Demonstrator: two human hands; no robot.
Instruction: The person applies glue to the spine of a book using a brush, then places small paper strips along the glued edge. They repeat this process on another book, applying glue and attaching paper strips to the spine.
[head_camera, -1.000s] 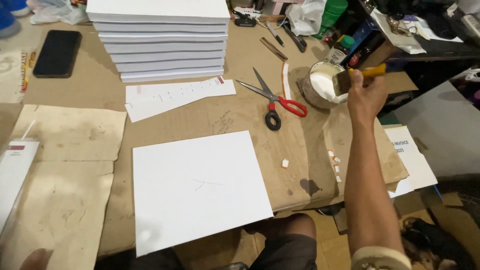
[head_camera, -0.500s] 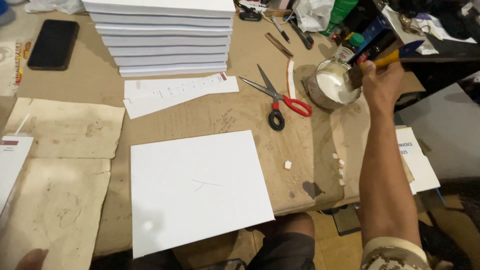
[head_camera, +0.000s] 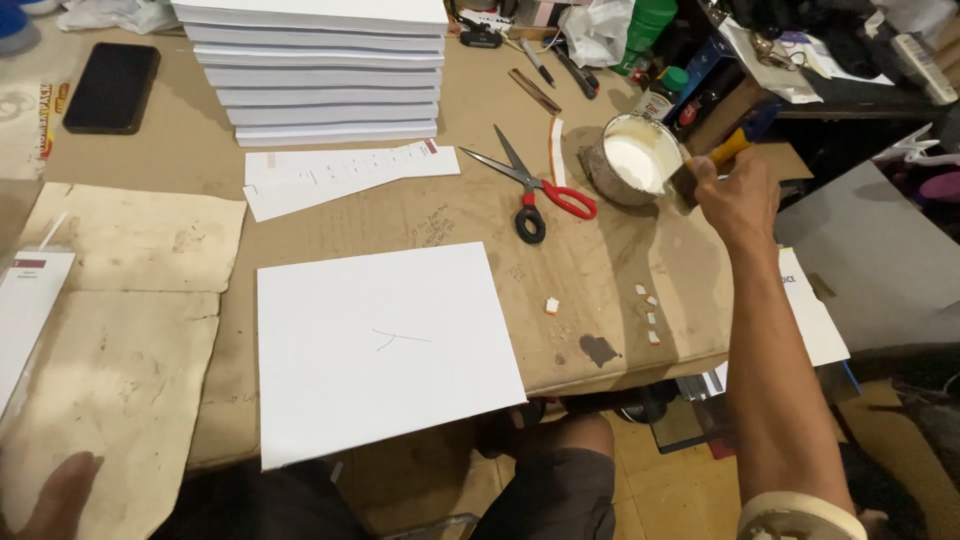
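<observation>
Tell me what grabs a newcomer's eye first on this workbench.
The big white sheet lying front and centre, with the tall stack of white boards behind it. At right, the right hand holds a yellow-handled brush at a tin of white paste, red-handled scissors beside it.

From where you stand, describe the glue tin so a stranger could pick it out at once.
Start at the tall stack of white boards at the table's far edge and look right, past the red-handled scissors. The tin stands beside the right hand holding a brush; it alone is round, metal and filled with white paste.

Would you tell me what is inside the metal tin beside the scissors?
The tin holds white liquid, probably glue. The right hand holds a brush at its rim; its bristles are hidden.
</observation>
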